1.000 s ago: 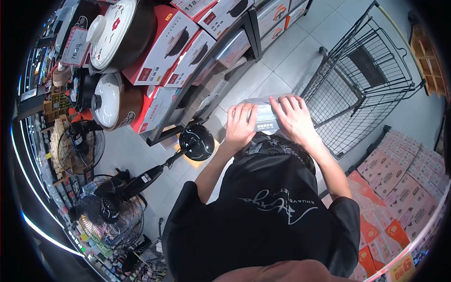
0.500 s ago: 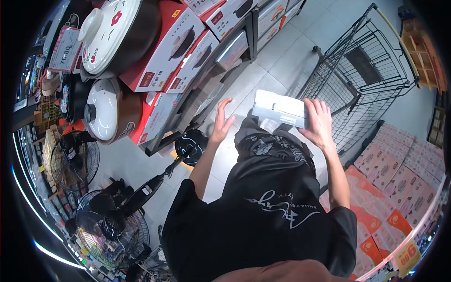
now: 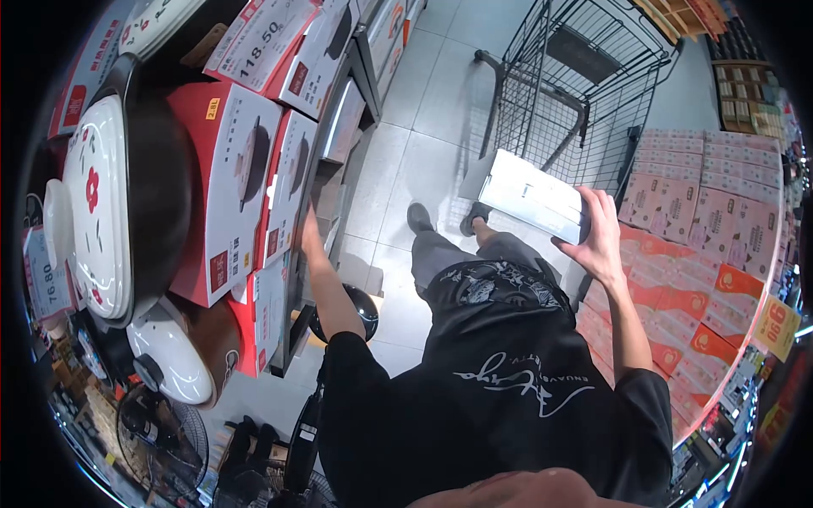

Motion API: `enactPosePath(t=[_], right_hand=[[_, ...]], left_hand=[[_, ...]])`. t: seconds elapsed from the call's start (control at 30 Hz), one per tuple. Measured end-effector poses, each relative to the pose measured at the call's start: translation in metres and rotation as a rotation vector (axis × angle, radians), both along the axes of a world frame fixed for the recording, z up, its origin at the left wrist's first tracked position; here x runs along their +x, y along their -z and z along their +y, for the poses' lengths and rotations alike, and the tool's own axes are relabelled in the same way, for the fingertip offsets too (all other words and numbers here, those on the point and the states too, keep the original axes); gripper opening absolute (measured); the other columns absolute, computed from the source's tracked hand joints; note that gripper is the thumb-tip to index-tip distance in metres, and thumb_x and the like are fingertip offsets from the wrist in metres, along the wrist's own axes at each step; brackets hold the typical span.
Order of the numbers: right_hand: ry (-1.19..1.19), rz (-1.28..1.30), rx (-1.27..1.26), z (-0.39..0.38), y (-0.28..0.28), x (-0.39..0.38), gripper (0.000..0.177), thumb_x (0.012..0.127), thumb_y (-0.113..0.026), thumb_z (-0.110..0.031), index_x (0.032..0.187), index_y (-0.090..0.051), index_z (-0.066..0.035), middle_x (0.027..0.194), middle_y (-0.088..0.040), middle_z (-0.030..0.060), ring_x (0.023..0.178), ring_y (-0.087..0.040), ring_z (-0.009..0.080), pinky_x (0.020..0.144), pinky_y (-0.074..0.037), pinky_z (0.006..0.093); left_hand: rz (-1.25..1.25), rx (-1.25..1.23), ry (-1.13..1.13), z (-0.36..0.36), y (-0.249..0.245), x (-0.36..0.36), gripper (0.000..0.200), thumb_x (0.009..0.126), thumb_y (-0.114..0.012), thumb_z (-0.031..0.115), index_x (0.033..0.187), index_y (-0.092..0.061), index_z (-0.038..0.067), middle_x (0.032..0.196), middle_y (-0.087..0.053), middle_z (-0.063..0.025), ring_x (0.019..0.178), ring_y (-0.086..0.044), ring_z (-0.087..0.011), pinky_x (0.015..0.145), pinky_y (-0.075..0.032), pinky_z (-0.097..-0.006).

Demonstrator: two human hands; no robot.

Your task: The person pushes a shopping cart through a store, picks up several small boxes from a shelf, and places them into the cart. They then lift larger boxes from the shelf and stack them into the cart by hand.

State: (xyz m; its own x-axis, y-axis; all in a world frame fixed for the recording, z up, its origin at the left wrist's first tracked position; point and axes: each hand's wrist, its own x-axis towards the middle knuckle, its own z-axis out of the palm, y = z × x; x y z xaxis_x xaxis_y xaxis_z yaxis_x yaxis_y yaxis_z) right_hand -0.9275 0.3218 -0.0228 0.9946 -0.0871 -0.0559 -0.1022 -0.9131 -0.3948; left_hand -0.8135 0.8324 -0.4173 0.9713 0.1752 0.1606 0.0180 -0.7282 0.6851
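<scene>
My right hand (image 3: 600, 240) grips one end of a white box (image 3: 535, 196), thumb below and fingers over the top edge. The box is held level in front of my legs, its narrow grey end pointing left. My left hand (image 3: 310, 232) reaches into the shelf on the left, beside the stacked red and white pot cartons (image 3: 286, 188). Its fingers are hidden behind the cartons' edge, so I cannot see whether it touches anything.
A black wire shopping cart (image 3: 550, 93) stands ahead. Pink cartons (image 3: 677, 182) are stacked on the right. Lidded pots (image 3: 102, 203) sit at the left, with a fan (image 3: 161, 432) below them. A round black base (image 3: 360, 311) rests on the floor near my left arm.
My left hand has moved left, from open in mid-air to the shelf beside the cartons. My right hand still holds the white box. The view has turned and shifted toward the shelf.
</scene>
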Motion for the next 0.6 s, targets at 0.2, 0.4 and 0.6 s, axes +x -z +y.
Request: enactPosePath(t=[0.2,0.4,0.6], right_hand=[[0.054,0.024,0.018,-0.002,0.007,-0.009,0.078,0.047,-0.079,-0.011,0.118,-0.048,-0.003,0.104,-0.051,0.0126,0.097,-0.05,0.0313,0.085,-0.044,0.0396],[0.084,0.014,0.027,-0.006,0.009,-0.012,0.08,0.046,-0.08,-0.012,0.118,-0.048,-0.003,0.105,-0.051,0.0134,0.098,-0.05,0.032,0.086,-0.043,0.0407],[0.102,-0.017,0.029,-0.008,0.009,-0.018,0.079,0.046,-0.08,-0.012,0.118,-0.047,-0.003,0.105,-0.051,0.0134,0.1,-0.049,0.0327,0.087,-0.042,0.041]], left_hand=[[0.639,0.421,-0.259,-0.021,-0.048,0.009,0.073,0.088,-0.031,0.059,0.144,-0.028,0.011,0.151,-0.024,-0.0094,0.138,-0.019,-0.0322,0.11,-0.017,-0.0525],[0.758,0.447,-0.263,0.009,-0.015,0.003,0.07,0.088,-0.038,0.055,0.14,-0.035,0.009,0.148,-0.03,-0.01,0.136,-0.022,-0.0331,0.106,-0.016,-0.0612],[0.709,0.449,-0.293,0.007,-0.022,0.002,0.069,0.085,-0.046,0.055,0.136,-0.041,0.01,0.141,-0.039,-0.0132,0.128,-0.034,-0.0365,0.102,-0.026,-0.0576]])
